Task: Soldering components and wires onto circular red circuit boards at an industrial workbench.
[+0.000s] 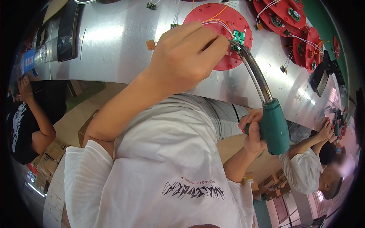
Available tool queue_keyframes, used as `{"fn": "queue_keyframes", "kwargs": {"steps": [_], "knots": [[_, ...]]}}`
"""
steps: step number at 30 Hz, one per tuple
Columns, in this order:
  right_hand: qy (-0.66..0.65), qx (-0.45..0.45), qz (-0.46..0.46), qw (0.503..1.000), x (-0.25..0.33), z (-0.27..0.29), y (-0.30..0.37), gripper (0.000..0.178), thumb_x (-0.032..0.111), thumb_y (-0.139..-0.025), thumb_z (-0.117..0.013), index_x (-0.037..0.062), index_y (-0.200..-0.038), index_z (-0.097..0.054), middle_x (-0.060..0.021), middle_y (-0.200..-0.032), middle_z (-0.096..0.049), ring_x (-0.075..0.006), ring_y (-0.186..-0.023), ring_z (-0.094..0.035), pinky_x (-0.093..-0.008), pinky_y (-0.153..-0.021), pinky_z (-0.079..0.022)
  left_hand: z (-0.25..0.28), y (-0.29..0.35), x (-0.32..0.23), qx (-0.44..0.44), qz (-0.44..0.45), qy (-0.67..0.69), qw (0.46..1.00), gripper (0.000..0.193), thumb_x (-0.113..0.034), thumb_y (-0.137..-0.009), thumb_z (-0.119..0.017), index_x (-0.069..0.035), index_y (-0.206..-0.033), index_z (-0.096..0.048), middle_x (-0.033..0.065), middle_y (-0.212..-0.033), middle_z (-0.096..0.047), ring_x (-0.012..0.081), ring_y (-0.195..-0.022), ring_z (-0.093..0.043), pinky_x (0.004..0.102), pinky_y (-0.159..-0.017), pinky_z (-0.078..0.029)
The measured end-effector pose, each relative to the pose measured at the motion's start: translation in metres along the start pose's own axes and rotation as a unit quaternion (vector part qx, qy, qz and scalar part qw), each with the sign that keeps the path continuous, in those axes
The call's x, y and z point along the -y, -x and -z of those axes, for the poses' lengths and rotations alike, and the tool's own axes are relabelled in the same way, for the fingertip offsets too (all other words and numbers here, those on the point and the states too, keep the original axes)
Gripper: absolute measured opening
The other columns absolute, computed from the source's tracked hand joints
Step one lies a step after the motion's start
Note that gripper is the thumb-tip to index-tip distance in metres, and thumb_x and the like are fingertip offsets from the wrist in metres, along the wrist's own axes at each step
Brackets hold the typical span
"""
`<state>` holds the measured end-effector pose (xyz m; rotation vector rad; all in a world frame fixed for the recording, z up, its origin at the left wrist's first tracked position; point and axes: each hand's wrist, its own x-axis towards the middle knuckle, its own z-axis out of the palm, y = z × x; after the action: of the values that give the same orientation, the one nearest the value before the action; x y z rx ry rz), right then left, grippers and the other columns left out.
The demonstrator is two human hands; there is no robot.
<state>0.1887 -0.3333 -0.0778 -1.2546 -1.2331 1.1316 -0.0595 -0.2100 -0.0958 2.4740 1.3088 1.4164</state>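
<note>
My left hand (188,55) is closed in a pinch over a red round plate (194,15) on the metal table. Its fingertips meet at the edge of a small green circuit board (238,35) on the plate; what they pinch is hidden. Thin orange and pale wires (218,22) arc from behind the hand to the board. My right hand (253,131) grips the green handle of a soldering gun (275,125), below the table edge. From the handle, its curved metal tube (257,72) rises to the board, with the tip close to my left fingertips.
More red round plates (275,17) with wires and small boards lie at the right. A dark tablet-like device (68,32) is at the left on the metal table (110,49). One co-worker's arm (42,117) shows at far left; another person (308,167) works at right.
</note>
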Motion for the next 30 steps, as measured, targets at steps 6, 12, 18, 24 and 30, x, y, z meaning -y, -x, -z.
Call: {"fn": "queue_keyframes", "kwargs": {"steps": [6, 12, 18, 24, 30], "knots": [[0.005, 0.022, 0.069, 0.997, 0.008, -0.003, -0.01, 0.044, 0.025, -0.093, -0.064, -0.0107, -0.118, -0.056, -0.0266, -0.1, -0.064, -0.0203, -0.05, -0.06, -0.0277, -0.047, -0.046, 0.001, 0.001, -0.001, 0.007, 0.0, -0.011, 1.0, 0.027, 0.005, -0.06, -0.075, 0.0, -0.085, -0.069, 0.0081, -0.077, -0.064, 0.0228, -0.062, -0.061, 0.0302, -0.054, -0.049], [0.045, 0.032, 0.051, 0.997, 0.012, -0.002, -0.007, 0.044, 0.023, -0.092, -0.063, -0.006, -0.124, -0.058, -0.028, -0.104, -0.064, -0.0216, -0.051, -0.062, -0.0273, -0.048, -0.047, 0.002, 0.003, 0.0, 0.006, 0.003, -0.007, 1.0, 0.026, 0.005, -0.06, -0.075, 0.0, -0.086, -0.069, 0.0077, -0.078, -0.064, 0.0222, -0.062, -0.06, 0.0302, -0.054, -0.049], [0.049, 0.027, 0.044, 0.997, 0.014, -0.006, -0.006, 0.043, 0.021, -0.091, -0.064, -0.0066, -0.122, -0.058, -0.028, -0.103, -0.065, -0.0215, -0.05, -0.062, -0.0272, -0.049, -0.048, 0.002, 0.003, 0.0, 0.0, 0.004, -0.005, 1.0, 0.026, 0.005, -0.061, -0.075, -0.001, -0.086, -0.07, 0.0075, -0.077, -0.064, 0.0218, -0.061, -0.06, 0.0296, -0.053, -0.048], [0.041, 0.042, 0.035, 0.998, 0.015, -0.005, -0.005, 0.04, 0.019, -0.09, -0.064, -0.0084, -0.119, -0.058, -0.0281, -0.1, -0.065, -0.0222, -0.05, -0.062, -0.0285, -0.05, -0.049, 0.001, 0.002, 0.001, -0.002, -0.001, -0.005, 1.0, 0.027, 0.005, -0.061, -0.075, -0.001, -0.086, -0.071, 0.0073, -0.077, -0.063, 0.0215, -0.061, -0.06, 0.029, -0.053, -0.048], [0.046, 0.031, 0.046, 0.997, 0.012, -0.006, -0.004, 0.032, 0.013, -0.09, -0.062, -0.0097, -0.112, -0.057, -0.024, -0.092, -0.063, -0.0231, -0.049, -0.06, -0.0304, -0.044, -0.048, -0.005, 0.004, 0.006, -0.022, -0.019, -0.013, 0.999, 0.023, -0.001, -0.063, -0.071, -0.004, -0.086, -0.07, 0.0043, -0.075, -0.06, 0.0188, -0.062, -0.057, 0.0284, -0.05, -0.046]]}}
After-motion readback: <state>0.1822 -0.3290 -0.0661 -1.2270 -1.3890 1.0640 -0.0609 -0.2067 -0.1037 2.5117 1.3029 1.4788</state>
